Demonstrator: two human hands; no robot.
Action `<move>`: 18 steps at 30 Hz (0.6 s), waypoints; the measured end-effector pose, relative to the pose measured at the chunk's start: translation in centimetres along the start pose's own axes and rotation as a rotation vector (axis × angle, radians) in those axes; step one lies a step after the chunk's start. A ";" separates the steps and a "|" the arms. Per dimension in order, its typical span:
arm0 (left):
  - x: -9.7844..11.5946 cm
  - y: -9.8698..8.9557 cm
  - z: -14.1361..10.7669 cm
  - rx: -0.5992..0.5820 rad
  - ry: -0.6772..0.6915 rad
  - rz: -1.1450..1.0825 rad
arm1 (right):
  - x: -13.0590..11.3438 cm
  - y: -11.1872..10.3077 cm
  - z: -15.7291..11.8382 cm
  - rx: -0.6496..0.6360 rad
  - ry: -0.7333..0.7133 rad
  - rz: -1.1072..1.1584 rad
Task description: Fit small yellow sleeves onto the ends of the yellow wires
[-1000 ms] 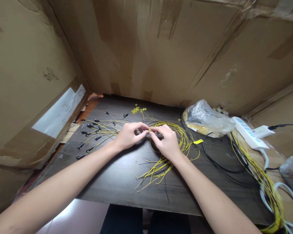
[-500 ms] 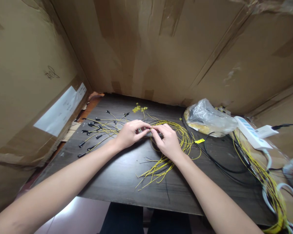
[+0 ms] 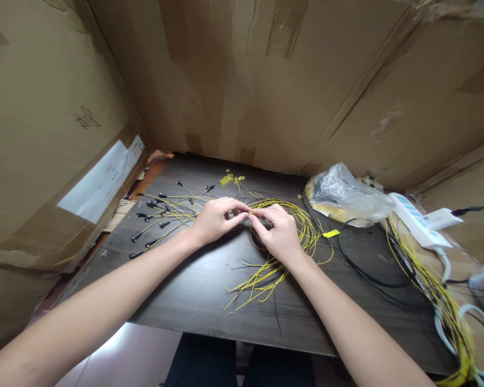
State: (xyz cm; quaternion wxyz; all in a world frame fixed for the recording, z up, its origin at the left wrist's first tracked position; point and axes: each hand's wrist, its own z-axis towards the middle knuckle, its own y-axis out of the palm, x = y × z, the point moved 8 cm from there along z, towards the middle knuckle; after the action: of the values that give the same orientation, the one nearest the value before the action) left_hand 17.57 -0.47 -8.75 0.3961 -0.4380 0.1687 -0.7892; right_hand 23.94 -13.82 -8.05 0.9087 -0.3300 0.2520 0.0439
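My left hand and my right hand meet fingertip to fingertip above the table, both closed in a pinch. Between the fingertips shows a tiny yellow piece, too small to name for certain. Beneath and behind the hands lies a loose coil of thin yellow and black wires. The wires' cut ends fan out toward the front of the table. To the left of my left hand, several wires end in black connectors. Small yellow ring-like pieces lie in a pile behind the hands.
A clear plastic bag with yellow contents lies at the back right of the dark table. Beside it are a white power strip, a black cable and a yellow wire bundle. Cardboard walls stand behind and left.
The pinching fingertips have shifted very slightly, and a bit more of the yellow piece shows between them. The view has moved a little; the wires lie as before.
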 end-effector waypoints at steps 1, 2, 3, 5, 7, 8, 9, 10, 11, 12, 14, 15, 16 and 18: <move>0.0 0.0 0.0 0.000 -0.008 -0.010 | 0.0 -0.1 0.0 0.004 0.003 0.001; -0.1 0.0 0.0 0.001 -0.018 -0.021 | 0.0 -0.1 0.0 0.009 0.006 0.000; -0.1 0.0 0.1 0.003 -0.030 -0.032 | -0.1 -0.2 0.0 0.013 0.009 -0.001; -0.2 0.0 0.1 0.007 -0.060 -0.057 | -0.1 -0.2 0.0 0.019 0.013 -0.008; -0.3 0.1 0.0 0.005 -0.088 -0.078 | 0.0 -0.2 -0.1 0.018 0.016 -0.015; -0.3 0.1 0.0 0.002 -0.097 -0.082 | 0.1 -0.2 -0.1 0.015 0.018 -0.016; -0.3 0.2 0.0 0.001 -0.101 -0.083 | 0.1 -0.1 -0.1 0.013 0.020 -0.016; -0.3 0.2 0.0 0.002 -0.101 -0.080 | 0.2 -0.1 -0.1 0.011 0.023 -0.014; -0.3 0.2 0.0 0.007 -0.096 -0.076 | 0.3 0.0 -0.1 0.008 0.027 -0.010; -0.2 0.1 -0.1 0.014 -0.090 -0.073 | 0.3 0.0 0.0 0.003 0.030 -0.007; -0.2 0.0 -0.1 0.029 -0.078 -0.066 | 0.4 0.1 0.0 -0.010 0.038 -0.001; -0.2 0.0 -0.1 0.033 -0.071 -0.062 | 0.5 0.2 0.0 -0.018 0.044 0.002; -0.2 -0.1 -0.1 0.035 -0.064 -0.056 | 0.5 0.3 0.0 -0.025 0.048 0.004; -0.1 -0.1 -0.1 0.035 -0.042 -0.038 | 0.5 0.3 0.0 -0.037 0.053 0.009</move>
State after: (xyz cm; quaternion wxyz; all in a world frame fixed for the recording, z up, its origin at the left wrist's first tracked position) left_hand 17.43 -0.37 -8.79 0.3921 -0.4506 0.1381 -0.7900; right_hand 24.31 -13.59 -8.48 0.8952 -0.3467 0.2764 0.0439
